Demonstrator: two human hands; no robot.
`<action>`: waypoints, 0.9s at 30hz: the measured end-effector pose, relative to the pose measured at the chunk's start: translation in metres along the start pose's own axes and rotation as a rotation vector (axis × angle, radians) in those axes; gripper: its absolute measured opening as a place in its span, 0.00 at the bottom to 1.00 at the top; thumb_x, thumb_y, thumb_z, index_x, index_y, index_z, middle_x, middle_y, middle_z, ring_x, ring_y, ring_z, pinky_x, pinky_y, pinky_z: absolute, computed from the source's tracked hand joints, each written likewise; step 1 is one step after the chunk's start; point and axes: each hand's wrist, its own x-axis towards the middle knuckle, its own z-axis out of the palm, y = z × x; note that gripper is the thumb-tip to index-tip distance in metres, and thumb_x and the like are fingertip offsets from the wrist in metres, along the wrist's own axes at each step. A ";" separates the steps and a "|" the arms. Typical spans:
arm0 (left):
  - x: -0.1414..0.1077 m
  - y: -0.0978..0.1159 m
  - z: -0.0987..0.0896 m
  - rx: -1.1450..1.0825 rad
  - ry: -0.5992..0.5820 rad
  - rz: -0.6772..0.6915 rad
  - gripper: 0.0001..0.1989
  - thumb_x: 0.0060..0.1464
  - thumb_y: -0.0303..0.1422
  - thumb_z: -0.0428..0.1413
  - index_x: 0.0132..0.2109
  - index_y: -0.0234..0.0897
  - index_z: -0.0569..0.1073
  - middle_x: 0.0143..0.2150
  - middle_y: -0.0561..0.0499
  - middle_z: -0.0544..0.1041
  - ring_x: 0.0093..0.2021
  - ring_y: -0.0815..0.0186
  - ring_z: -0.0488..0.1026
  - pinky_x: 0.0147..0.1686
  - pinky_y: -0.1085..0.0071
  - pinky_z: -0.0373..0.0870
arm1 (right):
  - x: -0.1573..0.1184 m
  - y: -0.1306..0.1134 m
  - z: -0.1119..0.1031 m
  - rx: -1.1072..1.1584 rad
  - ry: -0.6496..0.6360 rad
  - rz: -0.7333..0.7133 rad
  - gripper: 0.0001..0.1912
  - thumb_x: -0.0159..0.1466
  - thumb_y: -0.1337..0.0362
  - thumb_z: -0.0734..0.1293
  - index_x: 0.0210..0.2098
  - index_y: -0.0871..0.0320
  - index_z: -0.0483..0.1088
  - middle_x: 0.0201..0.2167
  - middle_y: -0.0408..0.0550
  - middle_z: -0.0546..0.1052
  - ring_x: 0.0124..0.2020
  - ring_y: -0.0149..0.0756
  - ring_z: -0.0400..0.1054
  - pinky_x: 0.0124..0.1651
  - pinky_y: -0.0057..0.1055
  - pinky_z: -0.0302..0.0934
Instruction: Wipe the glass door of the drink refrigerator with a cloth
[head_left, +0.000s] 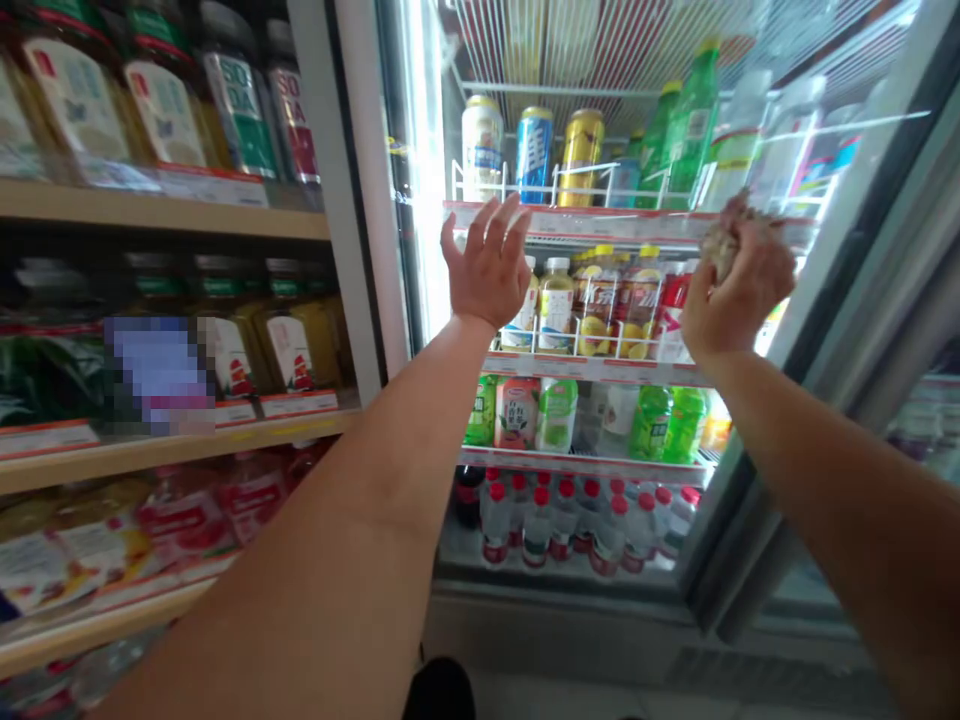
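A crumpled grey-brown rag [724, 240] is clenched in the right hand's [739, 295] grip, the left hand [487, 265] is spread empty, and yellow-capped bottles [600, 300] just beyond could be toppled.

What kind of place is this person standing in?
Most likely a convenience store: a glass-door drinks cooler stocked with cans and bottles, and open shelves with price strips. The right hand grips a crumpled cloth.

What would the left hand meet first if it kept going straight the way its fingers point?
Probably the shelf edge just above the left hand, then the cans standing on it; depth is unclear.
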 end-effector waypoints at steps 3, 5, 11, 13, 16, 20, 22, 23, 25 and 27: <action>-0.001 0.000 -0.001 -0.005 -0.051 -0.022 0.41 0.48 0.39 0.50 0.71 0.55 0.55 0.73 0.66 0.58 0.78 0.58 0.39 0.75 0.43 0.35 | -0.013 0.002 -0.006 0.016 -0.186 -0.221 0.25 0.70 0.58 0.60 0.66 0.52 0.62 0.65 0.56 0.68 0.67 0.54 0.60 0.66 0.55 0.54; -0.001 0.000 0.001 -0.005 -0.068 -0.025 0.47 0.43 0.41 0.52 0.72 0.56 0.51 0.73 0.69 0.57 0.78 0.61 0.30 0.75 0.43 0.34 | -0.020 0.003 -0.010 0.033 -0.300 -0.360 0.25 0.69 0.58 0.62 0.65 0.50 0.64 0.65 0.53 0.70 0.65 0.54 0.62 0.65 0.55 0.55; -0.001 -0.004 0.008 -0.067 -0.033 -0.034 0.31 0.61 0.41 0.45 0.71 0.54 0.58 0.74 0.70 0.54 0.78 0.62 0.32 0.76 0.45 0.27 | -0.016 0.028 -0.011 -0.078 0.038 -0.021 0.26 0.66 0.58 0.62 0.63 0.54 0.67 0.59 0.59 0.74 0.63 0.58 0.65 0.64 0.60 0.56; -0.001 -0.004 0.008 -0.082 -0.025 -0.019 0.31 0.62 0.40 0.46 0.71 0.53 0.57 0.74 0.68 0.54 0.78 0.62 0.32 0.76 0.44 0.26 | -0.017 0.035 -0.014 -0.090 0.010 -0.054 0.27 0.66 0.57 0.63 0.64 0.50 0.66 0.61 0.58 0.73 0.64 0.60 0.64 0.63 0.62 0.56; 0.000 -0.003 0.005 -0.055 -0.027 -0.023 0.30 0.62 0.37 0.46 0.70 0.53 0.59 0.74 0.67 0.55 0.78 0.61 0.39 0.76 0.46 0.26 | -0.022 0.044 -0.022 -0.037 -0.143 -0.246 0.27 0.66 0.57 0.63 0.65 0.41 0.65 0.61 0.52 0.74 0.66 0.60 0.62 0.63 0.61 0.56; 0.000 0.000 -0.001 -0.011 -0.011 -0.010 0.30 0.60 0.33 0.47 0.69 0.55 0.61 0.74 0.61 0.58 0.75 0.59 0.52 0.75 0.44 0.35 | -0.020 0.068 -0.026 -0.074 -0.034 -0.065 0.26 0.66 0.57 0.62 0.63 0.46 0.67 0.58 0.54 0.76 0.64 0.61 0.65 0.63 0.67 0.56; -0.001 0.001 -0.003 -0.016 -0.002 -0.011 0.32 0.58 0.33 0.49 0.69 0.57 0.61 0.73 0.61 0.59 0.74 0.57 0.53 0.75 0.43 0.37 | -0.020 0.080 -0.026 -0.150 0.008 0.069 0.29 0.64 0.57 0.62 0.65 0.52 0.66 0.60 0.59 0.75 0.65 0.65 0.63 0.64 0.71 0.53; -0.001 0.001 -0.003 -0.027 -0.005 -0.014 0.34 0.56 0.33 0.49 0.70 0.58 0.60 0.73 0.62 0.59 0.75 0.56 0.53 0.75 0.43 0.36 | -0.021 0.083 -0.027 -0.175 0.011 0.087 0.31 0.63 0.57 0.63 0.65 0.53 0.65 0.62 0.59 0.74 0.67 0.67 0.60 0.64 0.73 0.51; -0.001 0.002 -0.004 -0.062 -0.015 -0.022 0.38 0.53 0.34 0.51 0.71 0.58 0.58 0.73 0.64 0.58 0.76 0.55 0.50 0.75 0.43 0.35 | -0.027 0.085 -0.029 -0.173 -0.034 0.005 0.34 0.62 0.56 0.64 0.67 0.49 0.63 0.65 0.55 0.71 0.72 0.67 0.51 0.65 0.74 0.47; -0.001 0.001 -0.003 -0.104 -0.020 -0.022 0.39 0.52 0.34 0.52 0.72 0.57 0.57 0.74 0.64 0.57 0.76 0.54 0.48 0.75 0.43 0.32 | -0.032 0.082 -0.034 -0.107 -0.080 -0.135 0.33 0.64 0.56 0.63 0.68 0.43 0.62 0.64 0.51 0.72 0.73 0.60 0.51 0.67 0.69 0.47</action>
